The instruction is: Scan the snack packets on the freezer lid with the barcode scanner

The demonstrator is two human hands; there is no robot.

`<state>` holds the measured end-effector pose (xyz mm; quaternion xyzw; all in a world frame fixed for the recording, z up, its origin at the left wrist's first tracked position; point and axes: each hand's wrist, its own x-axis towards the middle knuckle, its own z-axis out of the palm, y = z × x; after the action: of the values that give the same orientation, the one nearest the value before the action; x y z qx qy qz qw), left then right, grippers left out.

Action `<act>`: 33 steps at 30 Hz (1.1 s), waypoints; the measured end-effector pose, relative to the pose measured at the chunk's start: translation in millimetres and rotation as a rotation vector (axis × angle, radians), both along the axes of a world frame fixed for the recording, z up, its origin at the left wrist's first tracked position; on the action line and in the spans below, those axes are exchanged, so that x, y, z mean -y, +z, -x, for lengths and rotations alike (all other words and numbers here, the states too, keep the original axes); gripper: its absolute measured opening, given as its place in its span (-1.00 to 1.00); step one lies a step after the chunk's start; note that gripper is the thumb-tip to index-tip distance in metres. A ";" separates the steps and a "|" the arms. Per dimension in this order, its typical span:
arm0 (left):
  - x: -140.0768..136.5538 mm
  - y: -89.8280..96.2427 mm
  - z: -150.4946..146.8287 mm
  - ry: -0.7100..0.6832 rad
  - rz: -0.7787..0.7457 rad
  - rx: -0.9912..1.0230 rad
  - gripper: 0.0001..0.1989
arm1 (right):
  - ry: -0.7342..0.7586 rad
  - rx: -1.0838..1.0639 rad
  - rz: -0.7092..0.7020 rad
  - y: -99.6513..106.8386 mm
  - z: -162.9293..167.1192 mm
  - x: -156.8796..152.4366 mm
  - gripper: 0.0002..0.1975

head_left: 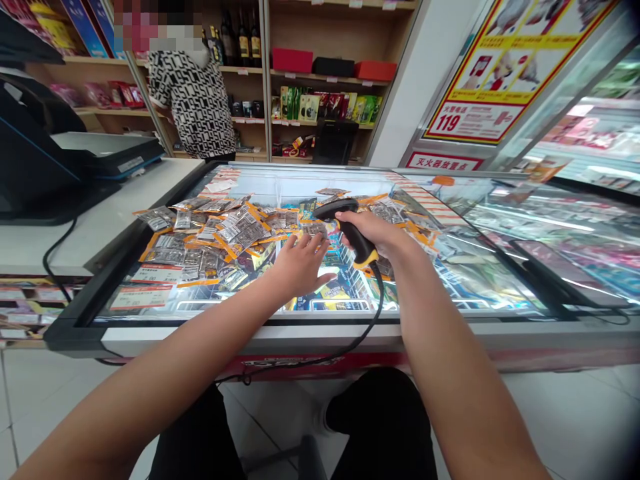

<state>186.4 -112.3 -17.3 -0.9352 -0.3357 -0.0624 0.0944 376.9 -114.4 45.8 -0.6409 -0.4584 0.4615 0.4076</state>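
Observation:
My right hand (367, 230) is wrapped round the handle of a black and yellow barcode scanner (356, 241), its head tilted toward the left. A black cord hangs from the handle. My left hand (303, 262) is open, palm down, fingers apart and thumb out to the right. Its fingertips are at a small clear packet with an orange edge (314, 229), below the scanner head; I cannot tell whether they touch it. A heap of similar packets (243, 227) spreads to the left on the glass top of a chest freezer (280, 185), with more packets (385, 212) beyond my right hand.
Price labels (143, 297) lie under the glass at front left. A white counter (165, 179) with a dark machine (37, 147) stands left. A person in a patterned shirt (193, 100) is at the back shelves (330, 80). The scanner's cord (373, 320) crosses the freezer's front edge.

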 end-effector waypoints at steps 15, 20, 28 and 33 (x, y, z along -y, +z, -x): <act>-91.5 35.6 -67.4 0.281 0.227 0.159 -0.28 | -0.576 -0.477 -0.543 -0.9 -28.9 -23.1 -0.65; -170.3 27.3 -113.4 0.275 0.420 0.214 -0.16 | -0.564 -0.448 -0.529 -2.1 -29.8 -23.0 -0.61; -166.9 8.7 -123.8 0.141 0.434 0.211 -0.35 | -0.496 -0.240 -0.552 -0.3 -31.0 -21.2 -0.56; -96.9 17.0 -113.1 0.110 0.362 0.172 -0.40 | -0.514 -0.373 -0.580 -2.4 -31.9 -22.9 -0.59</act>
<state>299.5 -15.4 -0.2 -0.9083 -0.3990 -0.0756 -0.1008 408.8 -91.5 43.4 -0.4989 -0.3128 0.3050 0.7485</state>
